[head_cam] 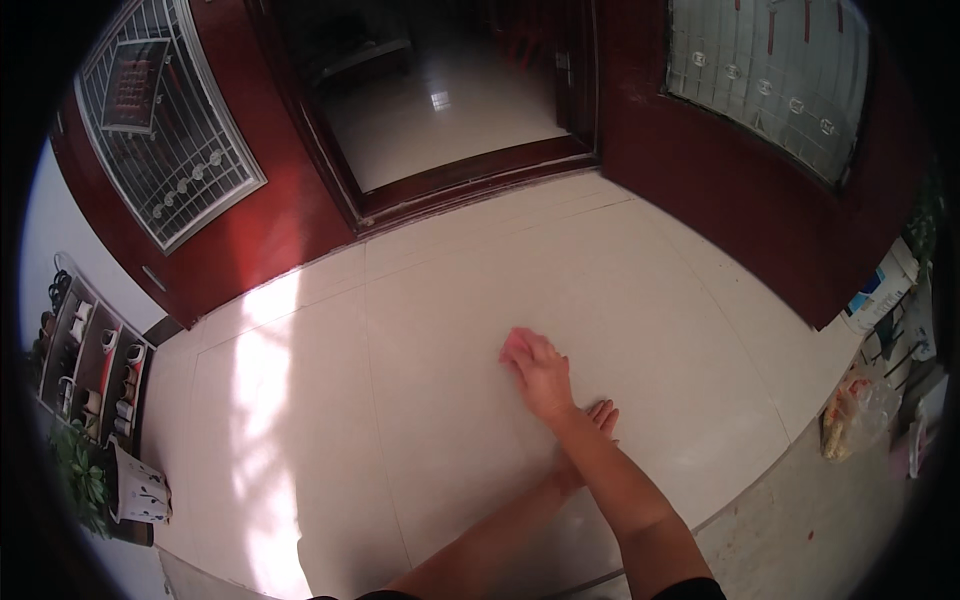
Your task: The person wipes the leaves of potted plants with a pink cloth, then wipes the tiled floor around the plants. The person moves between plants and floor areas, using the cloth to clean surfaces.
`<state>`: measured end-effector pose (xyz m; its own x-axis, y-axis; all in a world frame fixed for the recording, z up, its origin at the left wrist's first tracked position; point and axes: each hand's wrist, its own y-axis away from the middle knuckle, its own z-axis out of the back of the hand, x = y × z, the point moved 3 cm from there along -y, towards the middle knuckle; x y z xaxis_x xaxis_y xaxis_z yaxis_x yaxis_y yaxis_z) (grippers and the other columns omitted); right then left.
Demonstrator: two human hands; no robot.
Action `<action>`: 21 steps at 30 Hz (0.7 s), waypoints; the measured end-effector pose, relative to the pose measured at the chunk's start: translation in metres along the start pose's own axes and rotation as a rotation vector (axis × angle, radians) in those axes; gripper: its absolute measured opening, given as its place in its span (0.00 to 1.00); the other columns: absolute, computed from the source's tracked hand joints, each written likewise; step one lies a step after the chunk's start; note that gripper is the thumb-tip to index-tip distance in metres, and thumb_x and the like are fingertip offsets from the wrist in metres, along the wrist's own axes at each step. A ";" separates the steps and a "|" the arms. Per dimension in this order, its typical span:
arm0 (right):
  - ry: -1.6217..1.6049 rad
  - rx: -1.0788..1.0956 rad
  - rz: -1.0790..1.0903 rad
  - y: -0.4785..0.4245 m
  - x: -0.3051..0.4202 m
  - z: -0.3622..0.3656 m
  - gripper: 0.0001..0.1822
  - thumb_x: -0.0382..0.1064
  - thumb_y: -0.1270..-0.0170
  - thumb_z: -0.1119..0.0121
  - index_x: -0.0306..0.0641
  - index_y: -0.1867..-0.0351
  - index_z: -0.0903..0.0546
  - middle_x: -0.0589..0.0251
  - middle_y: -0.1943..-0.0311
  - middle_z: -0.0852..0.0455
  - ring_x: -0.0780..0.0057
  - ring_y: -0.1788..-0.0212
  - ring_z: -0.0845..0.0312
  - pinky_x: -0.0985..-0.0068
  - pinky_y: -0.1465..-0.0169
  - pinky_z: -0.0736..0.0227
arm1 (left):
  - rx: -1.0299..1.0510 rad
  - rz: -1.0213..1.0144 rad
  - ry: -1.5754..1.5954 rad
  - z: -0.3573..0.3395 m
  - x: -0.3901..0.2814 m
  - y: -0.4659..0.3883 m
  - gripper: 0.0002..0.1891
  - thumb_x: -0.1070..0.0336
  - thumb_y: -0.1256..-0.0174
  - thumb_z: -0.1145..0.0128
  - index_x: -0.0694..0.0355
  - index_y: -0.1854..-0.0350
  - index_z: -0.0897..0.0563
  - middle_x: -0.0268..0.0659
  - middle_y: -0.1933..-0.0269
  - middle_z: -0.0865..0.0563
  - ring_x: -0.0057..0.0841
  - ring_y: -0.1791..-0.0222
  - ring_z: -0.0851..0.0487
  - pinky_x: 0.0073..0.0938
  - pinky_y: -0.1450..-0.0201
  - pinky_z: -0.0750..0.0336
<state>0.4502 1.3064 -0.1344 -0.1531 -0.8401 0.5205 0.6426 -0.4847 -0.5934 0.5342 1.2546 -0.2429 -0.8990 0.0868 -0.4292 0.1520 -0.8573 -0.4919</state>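
Observation:
My right hand (541, 373) is closed on a crumpled pink cloth (519, 341), pressed against the pale floor tiles (442, 337) near the middle of the view. My left hand (602, 420) lies beyond my right forearm, which crosses over it and hides part of it. Its visible fingers are stretched out and seem to rest on the tiles; nothing shows in them. The left arm comes in from the bottom centre, the right arm from the lower right.
A dark red door (750, 195) stands ajar at right, beside a raised wooden threshold (480, 171). At left are a shoe rack (94, 352) and a white flower pot (141, 487). A plastic bag (855, 412) and a white bucket (885, 289) sit at right.

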 end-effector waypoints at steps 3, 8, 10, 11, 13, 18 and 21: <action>-0.077 0.251 0.182 0.020 0.038 -0.088 0.06 0.37 0.45 0.38 0.51 0.66 0.19 0.74 0.48 0.22 0.65 0.45 0.27 0.56 0.55 0.29 | 0.108 0.015 0.018 0.006 -0.010 -0.031 0.29 0.61 0.34 0.44 0.71 0.34 0.33 0.50 0.30 0.34 0.39 0.28 0.37 0.40 0.26 0.44; -0.129 0.286 0.196 0.011 -0.005 -0.102 0.05 0.40 0.45 0.38 0.53 0.66 0.18 0.76 0.48 0.22 0.67 0.44 0.28 0.57 0.51 0.30 | 0.116 0.037 -0.006 -0.003 -0.007 -0.026 0.30 0.61 0.36 0.42 0.70 0.34 0.33 0.50 0.30 0.34 0.41 0.28 0.38 0.41 0.25 0.46; -0.015 0.116 0.056 -0.005 -0.054 -0.063 0.05 0.40 0.44 0.38 0.52 0.65 0.17 0.75 0.45 0.23 0.67 0.42 0.31 0.59 0.47 0.31 | 0.061 0.019 -0.029 -0.009 0.003 -0.013 0.31 0.61 0.37 0.42 0.70 0.34 0.33 0.50 0.30 0.34 0.42 0.28 0.38 0.41 0.25 0.46; 0.039 0.082 -0.087 -0.007 -0.092 -0.034 0.10 0.37 0.46 0.37 0.51 0.61 0.17 0.70 0.43 0.24 0.63 0.42 0.30 0.59 0.48 0.31 | 0.128 0.057 -0.034 -0.007 0.003 -0.018 0.31 0.60 0.36 0.43 0.69 0.34 0.34 0.50 0.30 0.34 0.42 0.28 0.38 0.41 0.25 0.46; 0.279 -0.073 -0.230 0.007 -0.179 0.037 0.17 0.32 0.48 0.38 0.49 0.54 0.17 0.63 0.43 0.24 0.59 0.44 0.28 0.61 0.49 0.31 | 0.258 0.112 -0.010 -0.002 -0.009 -0.033 0.31 0.59 0.36 0.43 0.69 0.33 0.34 0.50 0.30 0.34 0.42 0.28 0.38 0.41 0.25 0.46; 0.739 -0.260 -0.588 0.118 -0.307 0.230 0.18 0.34 0.40 0.44 0.47 0.47 0.19 0.55 0.39 0.25 0.51 0.42 0.28 0.60 0.41 0.31 | 0.320 0.126 -0.073 0.006 -0.013 -0.040 0.29 0.58 0.32 0.48 0.69 0.33 0.34 0.50 0.29 0.36 0.41 0.27 0.40 0.40 0.24 0.49; 1.007 -0.295 -0.866 0.223 -0.357 0.336 0.18 0.38 0.35 0.47 0.47 0.44 0.21 0.52 0.39 0.26 0.50 0.41 0.28 0.60 0.41 0.28 | 0.277 0.114 -0.089 0.007 -0.016 -0.042 0.29 0.58 0.33 0.47 0.68 0.34 0.33 0.49 0.30 0.34 0.40 0.29 0.38 0.41 0.25 0.46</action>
<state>0.9006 1.5798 -0.2465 -0.9807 0.0071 0.1954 -0.1023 -0.8703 -0.4818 0.5392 1.2857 -0.2095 -0.9167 -0.0521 -0.3961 0.1475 -0.9656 -0.2142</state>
